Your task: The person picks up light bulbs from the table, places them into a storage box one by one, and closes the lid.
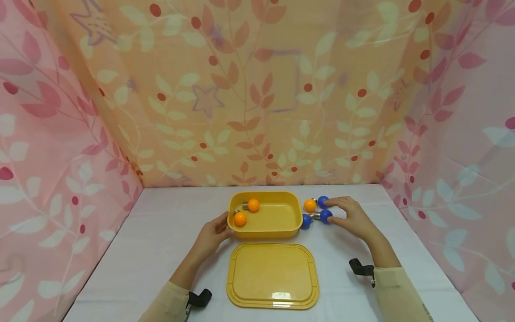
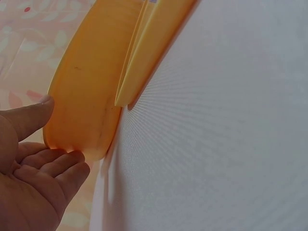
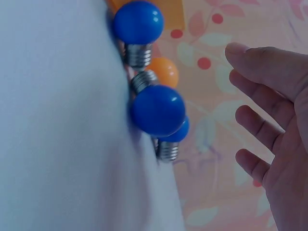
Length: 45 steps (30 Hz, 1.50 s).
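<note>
Sleeves are cropped; hands flank tub and bulbs.

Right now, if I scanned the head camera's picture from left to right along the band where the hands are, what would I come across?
Left hand → yellow box → orange bulb outside it → right hand.

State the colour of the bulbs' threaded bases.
Silver bulb bases, clearest in the right wrist view.
</note>
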Each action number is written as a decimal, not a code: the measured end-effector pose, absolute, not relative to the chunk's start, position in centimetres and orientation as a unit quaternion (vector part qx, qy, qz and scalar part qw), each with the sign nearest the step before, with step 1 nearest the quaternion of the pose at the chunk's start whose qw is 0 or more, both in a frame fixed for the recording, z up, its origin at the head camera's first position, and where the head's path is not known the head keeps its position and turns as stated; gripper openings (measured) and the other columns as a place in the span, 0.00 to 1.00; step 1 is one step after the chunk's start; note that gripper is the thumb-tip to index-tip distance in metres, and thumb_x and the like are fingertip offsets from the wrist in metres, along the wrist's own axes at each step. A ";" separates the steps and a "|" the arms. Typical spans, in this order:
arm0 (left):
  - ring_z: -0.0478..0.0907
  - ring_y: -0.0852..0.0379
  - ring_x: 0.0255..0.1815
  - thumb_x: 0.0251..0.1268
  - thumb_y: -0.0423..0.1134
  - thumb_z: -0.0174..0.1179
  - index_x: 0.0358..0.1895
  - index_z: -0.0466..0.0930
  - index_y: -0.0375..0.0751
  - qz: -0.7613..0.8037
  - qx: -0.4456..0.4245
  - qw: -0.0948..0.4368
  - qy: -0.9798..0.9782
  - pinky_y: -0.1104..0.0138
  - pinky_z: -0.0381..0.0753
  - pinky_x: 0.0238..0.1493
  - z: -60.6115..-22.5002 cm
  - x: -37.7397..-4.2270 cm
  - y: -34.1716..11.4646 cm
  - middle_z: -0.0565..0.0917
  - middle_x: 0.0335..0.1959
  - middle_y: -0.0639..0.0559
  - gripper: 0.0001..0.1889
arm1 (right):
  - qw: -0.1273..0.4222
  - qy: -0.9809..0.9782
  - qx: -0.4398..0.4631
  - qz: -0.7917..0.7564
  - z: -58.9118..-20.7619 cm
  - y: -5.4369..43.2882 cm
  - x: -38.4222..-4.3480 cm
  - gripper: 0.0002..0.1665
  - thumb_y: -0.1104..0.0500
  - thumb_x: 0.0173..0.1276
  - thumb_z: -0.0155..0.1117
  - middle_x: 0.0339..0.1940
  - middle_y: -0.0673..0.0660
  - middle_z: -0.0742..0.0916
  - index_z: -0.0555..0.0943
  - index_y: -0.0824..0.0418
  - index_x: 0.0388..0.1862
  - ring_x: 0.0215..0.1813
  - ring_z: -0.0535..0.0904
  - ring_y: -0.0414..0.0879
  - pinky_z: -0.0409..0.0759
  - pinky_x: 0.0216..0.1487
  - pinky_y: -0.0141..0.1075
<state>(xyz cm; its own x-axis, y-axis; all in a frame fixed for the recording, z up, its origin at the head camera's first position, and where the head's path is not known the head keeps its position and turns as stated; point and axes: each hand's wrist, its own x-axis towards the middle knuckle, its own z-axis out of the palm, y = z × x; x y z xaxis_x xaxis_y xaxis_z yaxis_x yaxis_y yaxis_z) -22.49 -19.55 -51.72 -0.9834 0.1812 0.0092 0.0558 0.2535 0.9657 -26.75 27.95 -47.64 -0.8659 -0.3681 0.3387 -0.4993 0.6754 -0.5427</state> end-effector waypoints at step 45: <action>0.69 0.46 0.76 0.67 0.36 0.69 0.80 0.60 0.40 0.608 0.074 0.050 0.789 0.66 0.79 0.64 -51.7 -22.3 -19.5 0.66 0.78 0.40 0.40 | 0.020 -0.939 0.076 0.334 -52.4 28.2 -28.0 0.27 0.53 0.66 0.76 0.62 0.65 0.82 0.83 0.54 0.63 0.65 0.74 0.64 0.70 0.69 0.67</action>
